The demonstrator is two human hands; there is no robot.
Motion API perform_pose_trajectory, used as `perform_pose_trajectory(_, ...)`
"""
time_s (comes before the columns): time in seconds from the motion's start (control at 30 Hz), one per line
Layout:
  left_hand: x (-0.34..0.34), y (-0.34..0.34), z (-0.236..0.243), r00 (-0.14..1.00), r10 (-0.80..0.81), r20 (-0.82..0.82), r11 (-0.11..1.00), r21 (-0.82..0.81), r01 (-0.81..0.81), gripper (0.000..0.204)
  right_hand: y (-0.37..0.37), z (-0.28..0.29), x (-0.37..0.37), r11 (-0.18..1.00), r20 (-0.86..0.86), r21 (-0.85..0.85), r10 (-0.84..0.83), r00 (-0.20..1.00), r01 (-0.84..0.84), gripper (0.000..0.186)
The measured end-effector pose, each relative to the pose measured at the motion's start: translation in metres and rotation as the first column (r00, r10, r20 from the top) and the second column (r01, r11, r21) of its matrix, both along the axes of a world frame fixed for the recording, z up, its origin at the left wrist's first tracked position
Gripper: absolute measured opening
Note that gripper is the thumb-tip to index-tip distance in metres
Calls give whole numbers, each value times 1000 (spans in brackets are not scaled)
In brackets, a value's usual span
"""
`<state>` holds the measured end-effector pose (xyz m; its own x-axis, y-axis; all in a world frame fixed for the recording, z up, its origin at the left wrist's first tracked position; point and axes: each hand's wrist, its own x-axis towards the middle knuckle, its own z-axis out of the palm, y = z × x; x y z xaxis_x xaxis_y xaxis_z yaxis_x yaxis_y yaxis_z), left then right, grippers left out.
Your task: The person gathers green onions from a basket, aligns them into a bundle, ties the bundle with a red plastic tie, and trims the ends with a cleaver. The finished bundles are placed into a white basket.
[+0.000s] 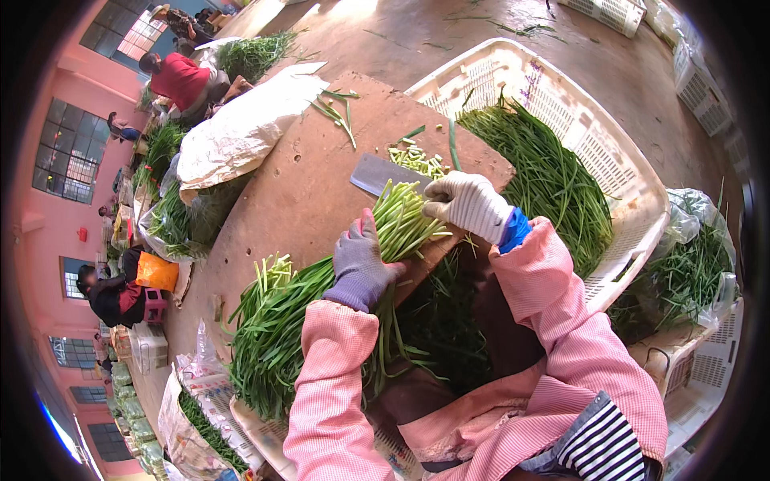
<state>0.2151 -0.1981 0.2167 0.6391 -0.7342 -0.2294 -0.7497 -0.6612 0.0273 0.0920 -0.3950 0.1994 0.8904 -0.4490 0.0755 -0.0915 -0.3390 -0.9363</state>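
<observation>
My left hand (pixel 359 260), in a grey-purple glove, is closed around a bunch of garlic chives (pixel 397 215). Their pale cut ends point up and right, and the long green leaves (pixel 277 349) trail down to the left. In a whitish glove, my right hand (pixel 469 204) grips a knife whose handle is hidden by the fingers. Its broad blade (pixel 375 172) lies low over the wooden board (pixel 281 204), just beyond the stem ends. Short trimmed stem pieces (pixel 419 160) are heaped beside the blade.
A white plastic crate (pixel 638 172) at the right holds more chives (pixel 545 168). Loose stalks (pixel 341 116) and a white sack (pixel 241 132) lie toward the board's far left. A bag of greens (pixel 682 260) stands far right. Other people sit at the left, including one in red (pixel 180 80).
</observation>
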Motion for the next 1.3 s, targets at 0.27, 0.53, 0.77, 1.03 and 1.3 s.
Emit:
perform_pose_trajectory(0.27, 1, 2, -2, 999, 6, -36, 999, -33, -7, 127, -2, -31, 26, 905, 68, -425, 55, 996, -21, 31)
perform_pose_trajectory(0.53, 16, 6, -5, 996, -29, -83, 990, -141, 17, 121, -15, -44, -1, 989, 85, -78, -120, 989, 127, 19)
perform_pose_trajectory(0.77, 35, 25, -3, 756, -73, -651, 882, -396, -257, 73, -2, -26, -35, 1000, -31, 11, -27, 999, 27, 23)
perform_pose_trajectory(1.03, 31, 29, -8, 809, -98, -579, 862, -456, -222, 84, 18, -10, -5, 977, -97, 158, 163, 982, -147, 48)
perform_pose_trajectory(1.3, 28, 32, -10, 914, -35, -403, 914, -383, -134, 110, 30, -37, 16, 999, 24, -7, 34, 999, -34, 31)
